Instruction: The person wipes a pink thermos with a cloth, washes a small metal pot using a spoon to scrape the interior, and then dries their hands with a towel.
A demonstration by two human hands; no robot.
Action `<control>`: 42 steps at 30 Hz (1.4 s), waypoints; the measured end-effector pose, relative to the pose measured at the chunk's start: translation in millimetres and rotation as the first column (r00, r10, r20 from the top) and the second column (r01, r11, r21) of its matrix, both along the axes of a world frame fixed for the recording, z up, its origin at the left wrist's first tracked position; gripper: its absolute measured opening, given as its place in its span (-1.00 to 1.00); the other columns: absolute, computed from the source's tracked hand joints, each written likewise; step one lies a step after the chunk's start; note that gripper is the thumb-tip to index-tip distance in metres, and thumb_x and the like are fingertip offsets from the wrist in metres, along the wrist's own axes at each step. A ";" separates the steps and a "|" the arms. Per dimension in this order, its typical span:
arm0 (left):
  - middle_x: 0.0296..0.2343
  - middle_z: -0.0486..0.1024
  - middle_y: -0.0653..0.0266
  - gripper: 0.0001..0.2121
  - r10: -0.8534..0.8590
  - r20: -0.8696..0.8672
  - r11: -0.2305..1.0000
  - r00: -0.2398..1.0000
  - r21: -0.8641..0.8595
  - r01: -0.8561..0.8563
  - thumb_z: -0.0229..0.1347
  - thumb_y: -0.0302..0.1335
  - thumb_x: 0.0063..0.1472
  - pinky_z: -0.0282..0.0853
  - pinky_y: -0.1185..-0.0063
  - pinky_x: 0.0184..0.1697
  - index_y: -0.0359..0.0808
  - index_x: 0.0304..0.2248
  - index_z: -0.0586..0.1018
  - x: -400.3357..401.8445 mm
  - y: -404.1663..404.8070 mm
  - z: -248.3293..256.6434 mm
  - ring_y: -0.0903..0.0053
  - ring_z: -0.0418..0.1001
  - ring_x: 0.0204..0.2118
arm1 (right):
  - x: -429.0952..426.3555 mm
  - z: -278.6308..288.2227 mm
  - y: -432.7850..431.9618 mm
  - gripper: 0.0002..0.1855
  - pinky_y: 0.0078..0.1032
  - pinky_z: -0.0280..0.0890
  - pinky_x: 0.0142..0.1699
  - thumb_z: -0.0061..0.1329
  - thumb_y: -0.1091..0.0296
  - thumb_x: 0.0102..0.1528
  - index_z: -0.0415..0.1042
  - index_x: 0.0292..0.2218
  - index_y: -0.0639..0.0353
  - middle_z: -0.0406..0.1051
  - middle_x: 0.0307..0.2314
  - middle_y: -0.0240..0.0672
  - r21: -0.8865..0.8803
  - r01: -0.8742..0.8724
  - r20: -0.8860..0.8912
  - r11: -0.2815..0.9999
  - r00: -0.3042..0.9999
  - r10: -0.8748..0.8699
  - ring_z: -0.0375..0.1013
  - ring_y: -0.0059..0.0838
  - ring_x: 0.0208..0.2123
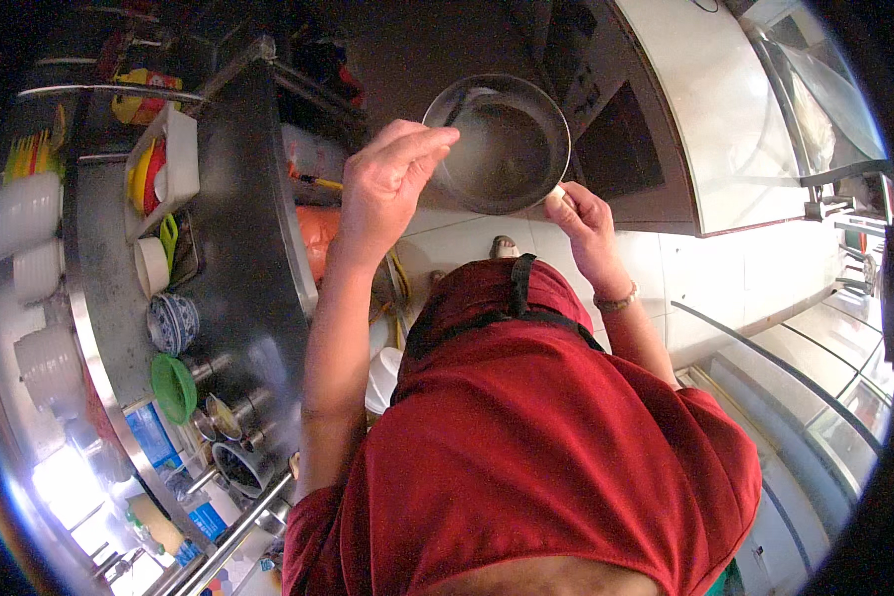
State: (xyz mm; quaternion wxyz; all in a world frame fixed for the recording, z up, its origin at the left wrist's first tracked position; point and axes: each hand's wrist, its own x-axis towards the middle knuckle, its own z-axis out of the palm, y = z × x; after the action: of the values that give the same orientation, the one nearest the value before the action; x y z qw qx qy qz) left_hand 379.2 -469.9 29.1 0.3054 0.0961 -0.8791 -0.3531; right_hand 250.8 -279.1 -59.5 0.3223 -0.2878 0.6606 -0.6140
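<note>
My right hand (582, 227) is closed around the handle (559, 192) of a round metal pan (514, 153). It is held out in front of my body, above the floor, and its inside is shiny and grey. A narrow dark streak, perhaps a utensil or a reflection, shows near its far left rim. My left hand (395, 164) is at the pan's left rim, with thumb and fingers drawn together over the edge. Whether anything thin is between those fingers cannot be made out.
To the left runs a dark metal counter (246, 223) with a white bin (182, 160), a blue-and-white bowl stack (173, 324), a green bowl (173, 389) and metal pots. A white-topped cabinet (704, 127) stands ahead right. At lower right is a glass-topped case (767, 462).
</note>
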 end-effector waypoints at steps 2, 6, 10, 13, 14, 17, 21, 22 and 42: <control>-0.52 0.41 0.32 -0.85 0.015 -0.011 0.996 1.000 -0.089 -0.016 -0.01 -0.62 0.04 0.21 0.77 -0.55 -0.33 -0.35 0.50 1.9 -9.9 -8.9 0.70 0.33 -0.56 | -1.6 1.6 -1.1 -0.71 -0.69 -0.05 -0.58 -0.14 0.22 0.04 0.24 -0.58 0.25 0.03 -0.74 -0.56 0.009 -0.012 -0.017 1.000 1.000 0.012 -0.02 -0.76 -0.65; -0.59 0.41 0.31 -0.89 0.203 0.166 0.907 0.965 0.339 -0.249 -0.03 -0.54 0.09 0.20 0.76 -0.61 -0.37 -0.38 0.48 21.5 11.2 -16.3 0.73 0.32 -0.63 | -3.9 7.6 -0.4 -0.72 -0.69 -0.04 -0.58 -0.13 0.22 0.03 0.25 -0.56 0.26 0.04 -0.74 -0.55 0.042 0.007 -0.030 0.999 1.000 -0.006 -0.02 -0.76 -0.64; -0.63 0.41 0.27 -0.83 0.234 0.197 0.570 0.952 0.766 -0.298 -0.03 -0.45 0.12 0.13 0.80 -0.71 -0.41 -0.38 0.46 27.7 27.5 -30.3 0.71 0.31 -0.69 | -0.4 8.0 -1.1 -0.71 -0.69 -0.03 -0.58 -0.12 0.22 0.03 0.26 -0.55 0.27 0.05 -0.74 -0.54 0.077 0.003 -0.049 0.997 0.999 0.001 -0.01 -0.76 -0.64; -0.63 0.43 0.16 -0.82 0.220 0.104 0.282 0.970 0.945 -0.165 -0.02 -0.47 0.10 0.15 0.76 -0.72 -0.45 -0.38 0.45 22.1 32.1 -37.2 0.64 0.34 -0.70 | -0.1 9.5 -0.7 -0.72 -0.70 -0.03 -0.58 -0.12 0.21 0.04 0.26 -0.53 0.27 0.05 -0.74 -0.54 0.079 0.005 -0.073 0.997 0.997 0.001 0.00 -0.76 -0.64; -0.62 0.43 0.15 -0.82 0.230 0.063 0.271 0.971 0.954 -0.126 -0.02 -0.47 0.10 0.16 0.75 -0.72 -0.46 -0.37 0.45 20.4 31.9 -35.7 0.63 0.34 -0.70 | -1.2 6.3 -0.2 -0.72 -0.70 -0.03 -0.58 -0.12 0.22 0.04 0.27 -0.53 0.27 0.05 -0.73 -0.54 0.073 0.000 -0.061 0.997 0.998 0.004 -0.01 -0.76 -0.64; -0.61 0.44 0.13 -0.82 0.251 -0.043 0.310 0.967 0.950 -0.038 -0.01 -0.48 0.10 0.18 0.74 -0.70 -0.46 -0.36 0.44 12.1 27.6 -24.7 0.61 0.34 -0.69 | -2.9 7.5 -2.1 -0.72 -0.70 -0.03 -0.58 -0.13 0.22 0.04 0.27 -0.52 0.28 0.04 -0.73 -0.56 0.050 0.000 -0.060 0.999 0.998 0.003 -0.01 -0.76 -0.64; -0.56 0.43 0.19 -0.85 0.215 -0.099 0.648 0.972 0.759 -0.066 -0.01 -0.51 0.09 0.23 0.75 -0.62 -0.41 -0.35 0.48 9.1 15.7 -1.3 0.65 0.36 -0.62 | -4.2 20.7 -5.5 -0.72 -0.70 -0.04 -0.58 -0.14 0.22 0.04 0.29 -0.51 0.29 0.05 -0.73 -0.57 0.051 -0.031 -0.046 0.998 0.998 0.033 -0.01 -0.76 -0.64; -0.55 0.42 0.22 -0.86 0.193 -0.094 0.758 0.977 0.646 -0.087 -0.01 -0.52 0.09 0.24 0.76 -0.60 -0.39 -0.35 0.49 6.8 11.8 2.9 0.66 0.35 -0.61 | -5.0 20.5 -5.9 -0.72 -0.70 -0.03 -0.58 -0.13 0.21 0.04 0.30 -0.50 0.29 0.05 -0.73 -0.55 0.046 -0.030 -0.050 0.998 0.998 0.032 -0.01 -0.76 -0.64; -0.58 0.43 0.16 -0.83 0.222 -0.093 0.423 0.971 0.906 -0.010 -0.04 -0.48 0.12 0.23 0.76 -0.66 -0.44 -0.34 0.45 16.8 36.1 5.2 0.64 0.37 -0.64 | -17.7 49.2 -3.2 -0.76 -0.59 0.13 -0.53 -0.08 0.29 -0.04 0.36 -0.45 0.34 0.27 -0.66 -0.29 0.065 -0.058 -0.295 0.996 0.953 0.075 0.21 -0.55 -0.65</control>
State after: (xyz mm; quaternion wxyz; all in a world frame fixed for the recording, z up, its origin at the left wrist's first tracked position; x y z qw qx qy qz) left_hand 396.0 -433.7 34.3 0.3164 0.2688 -0.5115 -0.7523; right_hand 233.1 -282.3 -10.2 0.2477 -0.3896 0.7083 -0.5340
